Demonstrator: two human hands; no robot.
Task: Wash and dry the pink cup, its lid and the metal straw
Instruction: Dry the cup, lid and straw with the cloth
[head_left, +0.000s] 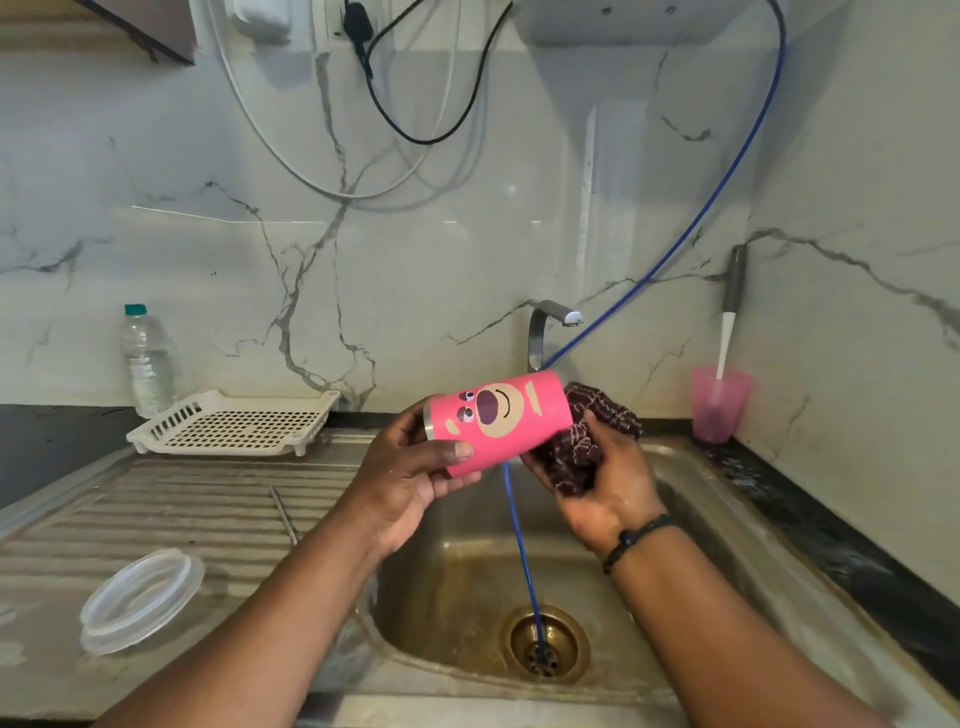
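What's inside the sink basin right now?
In the sink, a blue hose runs down into the drain. No dishes show; the forearms and the pink cup cover parts of the basin.

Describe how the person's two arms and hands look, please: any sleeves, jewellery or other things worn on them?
Both forearms are bare, with no sleeves in view. The right hand has a thin black cord bracelet around the wrist, with a small dark knot or bead on it. The left hand wears nothing: no ring, watch or band shows. No gloves on either hand.

Home kitchen: steel sink (691, 525); marble backsplash (415, 270)
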